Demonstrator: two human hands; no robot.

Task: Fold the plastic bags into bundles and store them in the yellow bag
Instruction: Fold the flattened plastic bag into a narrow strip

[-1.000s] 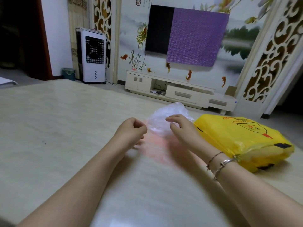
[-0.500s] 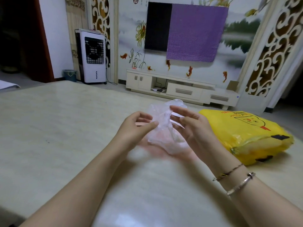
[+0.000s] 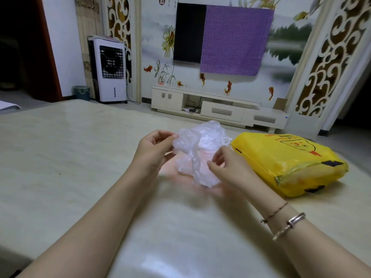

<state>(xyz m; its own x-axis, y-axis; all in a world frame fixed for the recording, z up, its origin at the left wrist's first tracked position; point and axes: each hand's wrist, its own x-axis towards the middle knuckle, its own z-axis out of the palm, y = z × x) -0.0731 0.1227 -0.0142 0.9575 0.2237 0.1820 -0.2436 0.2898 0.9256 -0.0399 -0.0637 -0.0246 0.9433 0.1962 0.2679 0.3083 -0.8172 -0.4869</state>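
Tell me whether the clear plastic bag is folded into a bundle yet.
Not yet. The clear plastic bag is loose and crumpled, held above the table between the left hand and right hand.

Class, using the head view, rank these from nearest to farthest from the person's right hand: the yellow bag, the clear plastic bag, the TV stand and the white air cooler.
1. Clear plastic bag: pinched by the right hand, in front of it.
2. Yellow bag: on the table, to its right.
3. TV stand: on the floor beyond the table.
4. White air cooler: far left, by the wall.
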